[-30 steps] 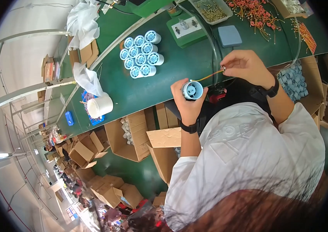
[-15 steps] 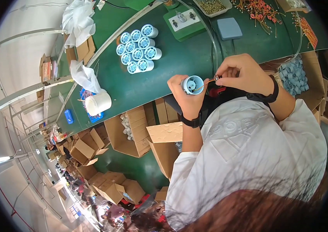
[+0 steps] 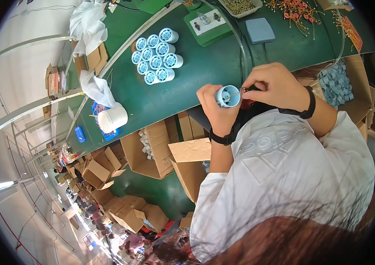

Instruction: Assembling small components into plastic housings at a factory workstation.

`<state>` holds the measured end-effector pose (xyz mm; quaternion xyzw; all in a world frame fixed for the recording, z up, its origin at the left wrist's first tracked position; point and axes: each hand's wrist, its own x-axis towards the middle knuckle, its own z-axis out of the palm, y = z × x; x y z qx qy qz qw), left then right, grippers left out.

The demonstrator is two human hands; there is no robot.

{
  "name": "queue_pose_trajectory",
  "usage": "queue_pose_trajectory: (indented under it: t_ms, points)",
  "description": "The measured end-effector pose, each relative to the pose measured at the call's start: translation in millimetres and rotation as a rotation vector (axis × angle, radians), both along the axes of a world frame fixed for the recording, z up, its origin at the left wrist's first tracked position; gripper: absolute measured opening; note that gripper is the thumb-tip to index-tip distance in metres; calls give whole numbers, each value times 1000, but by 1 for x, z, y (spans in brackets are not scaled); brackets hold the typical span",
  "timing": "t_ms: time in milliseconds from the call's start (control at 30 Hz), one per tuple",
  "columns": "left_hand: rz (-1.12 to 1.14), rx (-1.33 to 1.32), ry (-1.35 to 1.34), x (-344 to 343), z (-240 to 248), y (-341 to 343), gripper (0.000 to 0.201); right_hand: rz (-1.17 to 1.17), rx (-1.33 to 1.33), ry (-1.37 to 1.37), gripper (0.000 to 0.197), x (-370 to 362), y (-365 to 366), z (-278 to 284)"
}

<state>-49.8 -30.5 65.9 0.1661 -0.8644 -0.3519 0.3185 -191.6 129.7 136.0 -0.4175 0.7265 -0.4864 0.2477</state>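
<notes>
My left hand (image 3: 216, 109) is closed around a light blue plastic cylindrical housing (image 3: 228, 102), its open mouth facing up toward me. Ribs and a round centre show inside it. At the housing's right rim, the fingertips of my right hand (image 3: 280, 87) pinch a small shiny metal part (image 3: 243, 90). A thin orange-red wire (image 3: 235, 95) runs from that part into the housing's mouth. My fingers partly hide the metal part, so its exact kind is unclear. Both hands are held just off the near edge of the green table (image 3: 187, 95).
Several similar blue housings (image 3: 155, 62) stand grouped on the table. Farther back are a green fixture (image 3: 209, 33), a grey-blue pad (image 3: 260, 31), a tray of small brass-coloured parts (image 3: 240, 6) and red wired pieces (image 3: 295, 15). A box of blue-grey parts (image 3: 336, 86) stands right; a white tub (image 3: 112, 118) left.
My right hand has moved left and brought the metal part close to the housing's rim. The housing has shifted slightly right in view, and less wire shows between the two.
</notes>
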Motion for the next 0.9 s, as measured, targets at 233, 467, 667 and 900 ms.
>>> queue_pose_trajectory:
  t_ms: [233,467,667,900]
  points:
    - [-123,-25,38,-4,-2,7,57,55,-26,173,14,9,-12,-11]
    - [-166,-4,39,-4,-2,10,54,92,90,114,12,6,-12,-7]
    - [-218,-10,-55,-1,1,6,52,164,-8,108,12,3,-15,-29]
    - [-271,23,-177,-8,6,6,50,172,-33,83,12,2,-14,-46]
